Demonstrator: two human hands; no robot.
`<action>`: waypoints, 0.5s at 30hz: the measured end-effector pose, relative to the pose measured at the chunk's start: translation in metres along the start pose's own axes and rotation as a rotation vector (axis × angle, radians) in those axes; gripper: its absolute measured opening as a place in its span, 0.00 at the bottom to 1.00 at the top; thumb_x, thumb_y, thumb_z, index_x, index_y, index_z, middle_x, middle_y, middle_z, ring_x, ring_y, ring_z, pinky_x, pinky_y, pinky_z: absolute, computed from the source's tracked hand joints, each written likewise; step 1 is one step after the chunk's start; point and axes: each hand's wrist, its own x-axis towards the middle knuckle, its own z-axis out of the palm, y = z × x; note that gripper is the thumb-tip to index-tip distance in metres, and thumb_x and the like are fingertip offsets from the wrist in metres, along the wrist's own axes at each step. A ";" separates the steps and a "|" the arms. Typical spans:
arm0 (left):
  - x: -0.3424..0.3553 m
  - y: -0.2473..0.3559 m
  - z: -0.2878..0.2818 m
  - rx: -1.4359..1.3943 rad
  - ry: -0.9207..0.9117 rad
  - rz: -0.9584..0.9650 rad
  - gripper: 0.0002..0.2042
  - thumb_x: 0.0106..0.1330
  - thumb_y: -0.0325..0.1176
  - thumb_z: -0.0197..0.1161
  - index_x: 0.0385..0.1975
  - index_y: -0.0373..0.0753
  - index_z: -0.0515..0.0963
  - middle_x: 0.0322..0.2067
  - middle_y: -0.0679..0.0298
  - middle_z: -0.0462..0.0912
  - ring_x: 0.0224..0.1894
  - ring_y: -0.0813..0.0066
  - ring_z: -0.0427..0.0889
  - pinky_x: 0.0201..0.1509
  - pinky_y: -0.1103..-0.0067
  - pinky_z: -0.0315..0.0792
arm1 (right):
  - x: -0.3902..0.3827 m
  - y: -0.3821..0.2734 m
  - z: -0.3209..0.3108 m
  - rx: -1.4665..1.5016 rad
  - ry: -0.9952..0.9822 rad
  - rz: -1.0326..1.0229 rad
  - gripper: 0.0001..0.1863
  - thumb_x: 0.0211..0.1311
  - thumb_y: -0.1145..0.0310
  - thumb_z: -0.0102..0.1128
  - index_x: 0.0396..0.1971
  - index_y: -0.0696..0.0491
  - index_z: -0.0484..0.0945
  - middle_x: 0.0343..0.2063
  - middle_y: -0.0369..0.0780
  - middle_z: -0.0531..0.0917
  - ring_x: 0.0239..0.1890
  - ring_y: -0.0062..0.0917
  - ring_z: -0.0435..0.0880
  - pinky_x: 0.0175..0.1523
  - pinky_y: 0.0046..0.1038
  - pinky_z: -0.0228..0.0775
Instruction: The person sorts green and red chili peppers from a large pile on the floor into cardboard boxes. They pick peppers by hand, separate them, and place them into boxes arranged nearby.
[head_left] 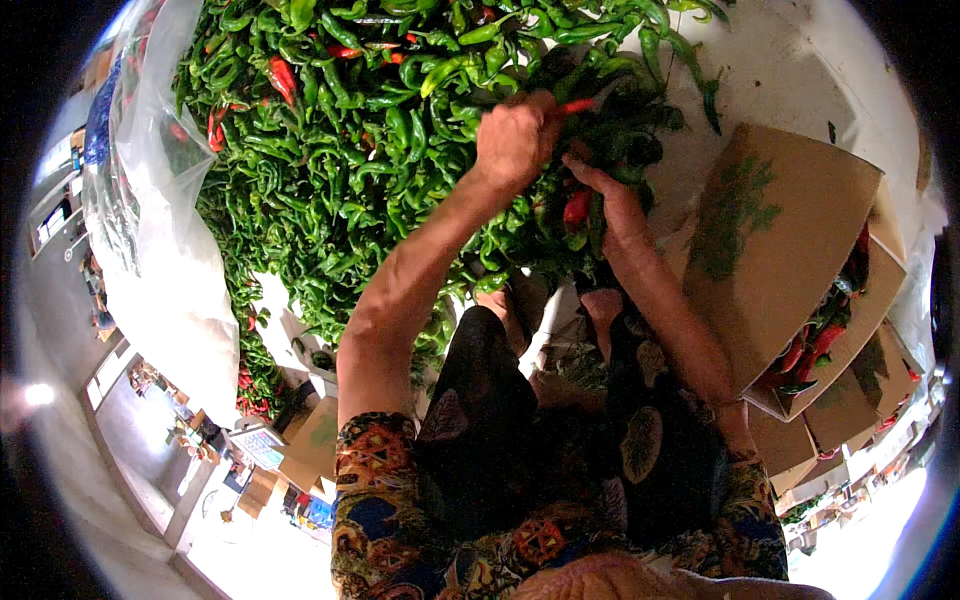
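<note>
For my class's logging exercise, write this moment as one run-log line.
left hand: curled at red item, grip unclear; right hand: near red pepper; front: green pepper heap; right side: cardboard box

Along the left rim, a plain grey wall (75,335), bent by the lens, has a small bright rectangular window with a dark frame (52,222); lower down glares a round white light (39,395). The pale floor (215,535) at lower left is washed out by strong brightness, near a brown cardboard box (312,445). White glare (870,545) blurs the lower-right background.
</note>
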 end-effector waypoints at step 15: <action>0.099 -0.108 -0.051 0.960 0.463 0.245 0.24 0.53 0.37 0.61 0.51 0.39 0.68 0.39 0.59 0.73 0.45 0.57 0.69 0.47 0.64 0.64 | -0.002 0.013 0.008 0.026 -0.197 0.076 0.13 0.48 0.74 0.66 0.36 0.52 0.77 0.28 0.36 0.81 0.28 0.25 0.81 0.34 0.26 0.77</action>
